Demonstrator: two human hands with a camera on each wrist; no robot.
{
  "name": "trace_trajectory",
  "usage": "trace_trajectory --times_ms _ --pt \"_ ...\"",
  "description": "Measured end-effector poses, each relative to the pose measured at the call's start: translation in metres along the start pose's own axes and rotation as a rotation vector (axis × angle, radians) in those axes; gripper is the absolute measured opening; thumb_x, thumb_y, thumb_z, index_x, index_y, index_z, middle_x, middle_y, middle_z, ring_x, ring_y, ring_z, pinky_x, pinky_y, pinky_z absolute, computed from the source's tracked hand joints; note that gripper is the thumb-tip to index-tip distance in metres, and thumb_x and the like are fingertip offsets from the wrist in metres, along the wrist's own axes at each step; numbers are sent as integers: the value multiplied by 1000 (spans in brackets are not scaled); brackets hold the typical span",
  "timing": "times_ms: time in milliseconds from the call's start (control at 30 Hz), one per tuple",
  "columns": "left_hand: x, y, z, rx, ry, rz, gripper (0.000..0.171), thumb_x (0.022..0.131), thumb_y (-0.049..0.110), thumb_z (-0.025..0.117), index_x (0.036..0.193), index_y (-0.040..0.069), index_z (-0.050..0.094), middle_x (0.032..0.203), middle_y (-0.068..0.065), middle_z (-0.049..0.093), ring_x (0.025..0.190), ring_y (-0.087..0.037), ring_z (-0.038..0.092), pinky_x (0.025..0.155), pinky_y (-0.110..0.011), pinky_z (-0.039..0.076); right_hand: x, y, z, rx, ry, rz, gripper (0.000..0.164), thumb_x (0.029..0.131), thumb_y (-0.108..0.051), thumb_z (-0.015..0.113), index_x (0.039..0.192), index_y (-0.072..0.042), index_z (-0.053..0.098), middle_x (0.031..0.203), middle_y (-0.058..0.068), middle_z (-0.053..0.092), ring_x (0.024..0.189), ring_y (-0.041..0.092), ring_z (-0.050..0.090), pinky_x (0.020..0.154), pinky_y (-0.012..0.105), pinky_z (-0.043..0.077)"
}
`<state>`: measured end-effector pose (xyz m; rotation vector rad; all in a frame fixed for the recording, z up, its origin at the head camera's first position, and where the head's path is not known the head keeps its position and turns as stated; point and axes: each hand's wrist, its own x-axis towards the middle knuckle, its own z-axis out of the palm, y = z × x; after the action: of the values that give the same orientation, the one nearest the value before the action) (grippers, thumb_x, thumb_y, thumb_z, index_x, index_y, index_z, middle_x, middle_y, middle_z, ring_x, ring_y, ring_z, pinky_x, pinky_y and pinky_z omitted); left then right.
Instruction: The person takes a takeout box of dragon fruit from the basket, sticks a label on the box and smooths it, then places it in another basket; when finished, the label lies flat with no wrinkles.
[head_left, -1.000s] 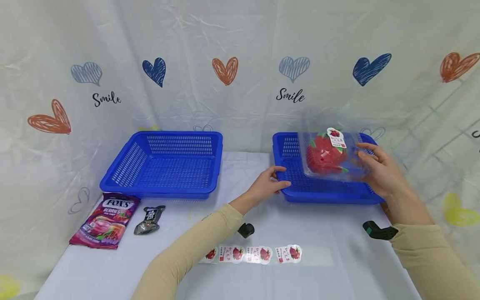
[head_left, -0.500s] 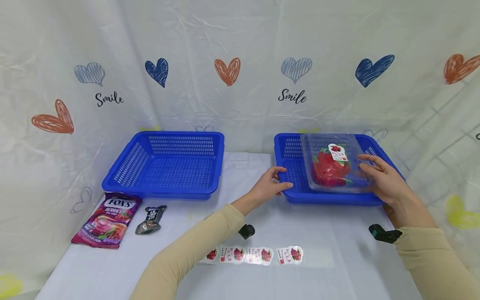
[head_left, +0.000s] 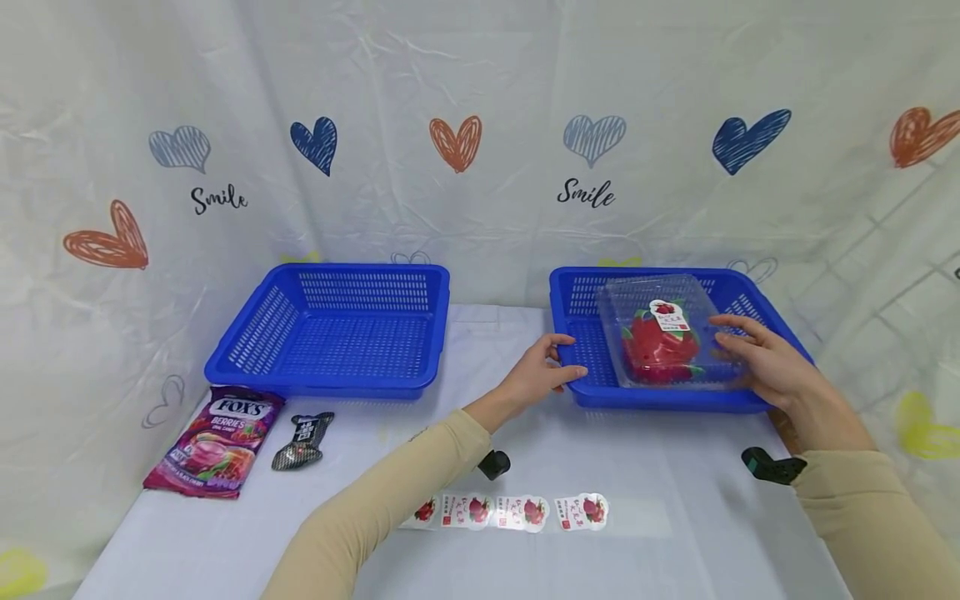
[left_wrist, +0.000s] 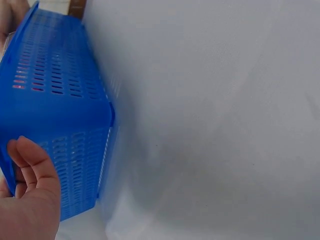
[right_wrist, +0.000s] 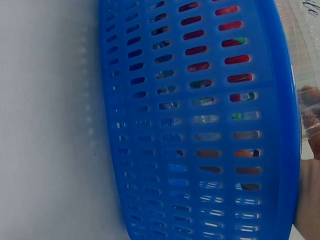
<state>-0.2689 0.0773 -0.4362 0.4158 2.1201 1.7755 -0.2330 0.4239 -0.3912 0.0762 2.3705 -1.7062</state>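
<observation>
My left hand [head_left: 534, 375] pinches the left rim of the right-hand blue basket [head_left: 675, 398]; the left wrist view shows its fingers [left_wrist: 36, 157] hooked over that rim. A clear plastic box [head_left: 703, 310] sits tilted inside this basket, with a red and green dragon fruit [head_left: 656, 348] in it and a fruit sticker [head_left: 667, 315] on its lid. My right hand [head_left: 772, 362] holds the box by its right side, reaching in over the basket's right rim. In the right wrist view the perforated basket wall [right_wrist: 200, 120] hides most of the box and hand.
A second blue basket [head_left: 315, 389] stands to the left. In front of it lie a purple candy bag [head_left: 213, 446] and a small black packet [head_left: 302, 442]. A strip of fruit stickers [head_left: 525, 512] lies near the front. A white printed curtain [head_left: 495, 217] hangs behind.
My right hand has lowered the clear box with the dragon fruit down into the right-hand basket. My left hand has stayed on the basket rim.
</observation>
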Motion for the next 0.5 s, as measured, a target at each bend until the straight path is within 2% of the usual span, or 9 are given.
trace_trajectory --times_ms 133,233,300,367,500 --pt "0 0 0 4 -3 -3 50 90 23 73 135 19 51 99 -3 50 78 -18 60 70 -30 54 3 2 0 -44 -40 19 46 103 -43 41 146 -31 30 142 9 24 118 23 38 83 42 51" --pt "-1 0 0 8 -3 -8 52 89 23 74 135 18 51 99 -3 49 81 -24 61 70 -30 54 6 2 0 -74 -99 44 52 103 -44 43 148 -27 25 148 27 12 130 41 29 94 58 44" --pt "-1 0 0 8 -3 -9 53 89 24 74 136 17 51 99 -3 49 82 -26 61 71 -31 54 9 2 -1 -93 -124 72 56 102 -44 46 149 -24 23 149 33 8 134 49 23 99 67 36" --pt "-1 1 0 7 -3 -6 54 89 24 74 137 17 50 99 -3 49 81 -25 62 71 -32 55 12 2 -2 -108 -135 87 60 101 -44 49 149 -19 21 149 34 10 134 50 25 101 69 32" --pt "-1 1 0 6 -5 -2 54 89 24 74 137 17 50 99 -3 50 79 -21 61 71 -32 55 13 2 -2 -138 -114 108 64 99 -42 54 148 -13 24 145 31 23 123 38 43 96 58 44"
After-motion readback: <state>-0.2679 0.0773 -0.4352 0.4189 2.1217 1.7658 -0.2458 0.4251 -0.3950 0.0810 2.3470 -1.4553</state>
